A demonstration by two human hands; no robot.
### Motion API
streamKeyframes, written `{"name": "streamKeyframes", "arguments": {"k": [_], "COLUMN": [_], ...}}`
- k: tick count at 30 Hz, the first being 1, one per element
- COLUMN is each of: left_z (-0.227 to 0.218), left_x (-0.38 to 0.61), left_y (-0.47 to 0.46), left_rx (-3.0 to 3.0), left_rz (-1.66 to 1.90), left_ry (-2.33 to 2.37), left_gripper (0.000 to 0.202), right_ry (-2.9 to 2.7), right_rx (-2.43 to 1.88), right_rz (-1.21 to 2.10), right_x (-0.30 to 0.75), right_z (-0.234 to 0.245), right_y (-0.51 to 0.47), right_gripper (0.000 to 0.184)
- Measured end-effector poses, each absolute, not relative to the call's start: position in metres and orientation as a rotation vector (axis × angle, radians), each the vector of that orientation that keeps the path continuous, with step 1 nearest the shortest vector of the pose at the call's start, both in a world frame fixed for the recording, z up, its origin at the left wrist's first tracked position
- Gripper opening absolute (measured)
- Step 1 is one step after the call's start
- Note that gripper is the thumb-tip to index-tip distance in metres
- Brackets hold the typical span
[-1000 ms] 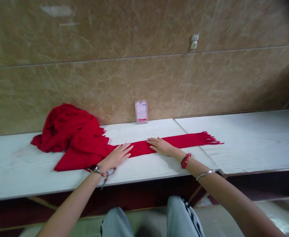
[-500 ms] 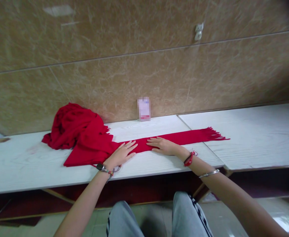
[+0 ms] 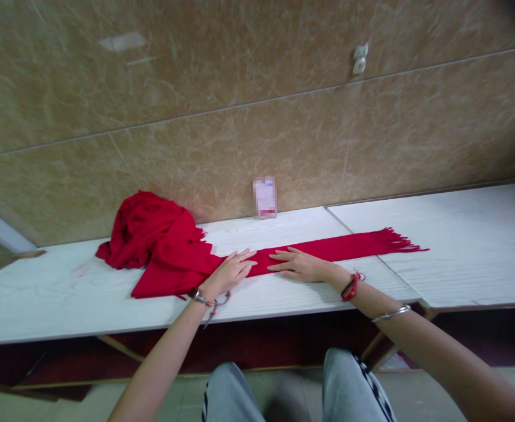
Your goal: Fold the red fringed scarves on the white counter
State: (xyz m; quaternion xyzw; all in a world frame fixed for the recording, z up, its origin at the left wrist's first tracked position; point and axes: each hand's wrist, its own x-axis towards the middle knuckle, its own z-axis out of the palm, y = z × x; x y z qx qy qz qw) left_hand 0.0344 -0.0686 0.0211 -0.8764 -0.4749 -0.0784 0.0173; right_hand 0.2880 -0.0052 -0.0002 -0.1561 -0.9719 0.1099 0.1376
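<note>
A red fringed scarf (image 3: 340, 246) lies along the white tabletop, its right part narrow and flat with the fringe at the right end. Its left part is a loose, crumpled heap against the wall. My left hand (image 3: 231, 272) rests on the scarf where the heap meets the narrow strip, fingers stretched out and pointing right. Just right of it, my right hand (image 3: 299, 265) lies flat on the strip, fingers spread and pointing left. A short stretch of red cloth shows between the fingertips. Neither hand grips anything.
A small pale card or packet (image 3: 265, 198), blurred out, leans on the brown marbled wall (image 3: 222, 152) behind the scarf. The white tabletop (image 3: 55, 305) has a seam right of the middle. Dark red shelving (image 3: 257, 346) is under it, above my knees. A white socket (image 3: 360, 58) is on the wall.
The whole view has shifted, so everything sits slightly further right. My left fingers look closer together than before. Both hands stay on the scarf, which keeps its shape.
</note>
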Motion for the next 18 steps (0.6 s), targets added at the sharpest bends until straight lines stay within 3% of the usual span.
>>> {"name": "streamKeyframes", "arguments": {"k": [9,18], "left_z": [0.002,0.009], "left_x": [0.041,0.048], "left_y": [-0.050,-0.060], "left_rx": [-2.712,-2.753], "left_rz": [-0.034,-0.094], "left_ry": [-1.532,-1.478], "left_gripper": [0.045,0.046], "right_ry": [-2.784,-2.740], "right_rx": [-0.478,-0.624], "right_rz": [0.340,0.267], "right_x": [0.288,0.289], "right_z": [-0.003,-0.005], "right_y": [-0.004,0.000], "right_gripper": [0.037,0.044]}}
